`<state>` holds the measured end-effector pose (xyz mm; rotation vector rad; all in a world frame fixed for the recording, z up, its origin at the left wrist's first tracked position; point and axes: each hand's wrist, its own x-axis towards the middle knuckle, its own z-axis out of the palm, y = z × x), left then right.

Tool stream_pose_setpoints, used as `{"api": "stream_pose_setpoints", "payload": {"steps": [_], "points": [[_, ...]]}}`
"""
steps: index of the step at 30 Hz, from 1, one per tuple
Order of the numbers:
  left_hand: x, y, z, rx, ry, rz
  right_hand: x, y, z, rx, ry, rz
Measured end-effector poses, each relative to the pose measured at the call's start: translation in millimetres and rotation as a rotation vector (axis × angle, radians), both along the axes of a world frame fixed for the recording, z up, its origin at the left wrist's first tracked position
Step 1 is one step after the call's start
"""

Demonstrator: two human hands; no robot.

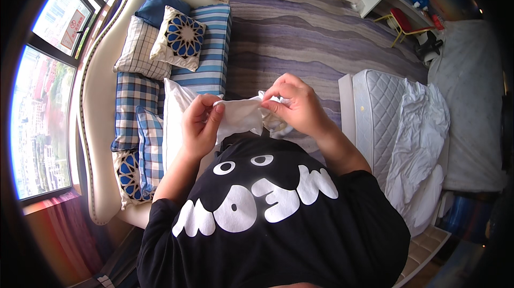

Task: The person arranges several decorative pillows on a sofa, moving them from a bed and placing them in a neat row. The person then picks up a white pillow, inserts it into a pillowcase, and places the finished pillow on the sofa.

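A thin white cloth is stretched between my two hands in front of my chest, its upper edge fairly straight. At the left end of that edge my left hand pinches it between thumb and fingers. My right hand grips the other end with thumb and fingertips. Below the right hand, the cloth bunches into loose, off-white folds. Just left of my left hand, a plump white pillow stands on the sofa, partly covered by my hand and forearm. I cannot tell whether the cloth joins it.
A cream sofa with a blue striped seat curves along the windows at left, carrying several cushions, among them a patterned one. On the right are a bare mattress with a crumpled white sheet and a red chair.
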<state>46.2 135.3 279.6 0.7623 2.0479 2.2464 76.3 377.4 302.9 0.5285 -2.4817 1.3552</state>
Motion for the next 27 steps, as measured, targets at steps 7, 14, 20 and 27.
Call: {"api": "stream_pose_setpoints", "payload": {"steps": [7,14,20,27], "points": [[-15.6,3.0,-20.4,0.078,-0.172,0.256,-6.2,29.6,-21.8,0.100,-0.177,-0.152],[-13.7,2.0,-23.2,0.256,-0.488,0.208,-18.6,46.6,-25.1,-0.269,-0.115,-0.511],[2.4,39.8,-33.0,0.206,-0.538,-0.021,-17.8,-14.3,-28.0,-0.416,-0.141,-0.261],[0.4,46.7,-36.4,0.296,-0.639,0.049,-19.0,-51.3,-26.0,-0.199,0.093,-0.181]]}}
